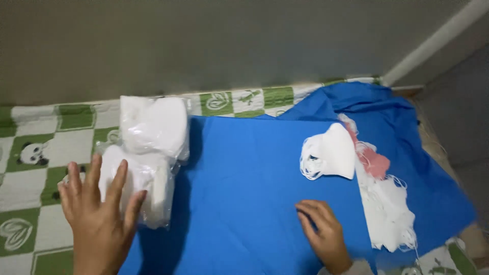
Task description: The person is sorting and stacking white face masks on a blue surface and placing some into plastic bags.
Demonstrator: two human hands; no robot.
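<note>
**A:** On the blue cloth [244,188], left edge — that's where the clear bags of white masks [147,153] sit, two of them afaict, one stacked further back than the other. Left hand [99,214] lies flat on the nearer bag, fingers spread wide, not gripping anything. Looks like it's pressing the slippery plastic down so it doesn't slide off, imo.

**B:** Yeah, palm-down, no pinch. And the right hand [323,234]? It's on the cloth's near side, right of middle, fingers curled in loosely with tips on the fabric. Holding nothing, as far as I can see. Prob just pinning the cloth flat.

**A:** Agreed. Then toward the cloth's right side there's a loose white mask [333,150] w/ its ear loops bunched beside it, a pink one [374,163] just behind, and a strip of more white masks [387,214] running toward the near edge. Those look already out of a bag.

**B:** Cloth itself is spread over a green-and-white checked bed sheet [30,168], wall right behind. Keeps the masks off the bedding, I guess.
</note>
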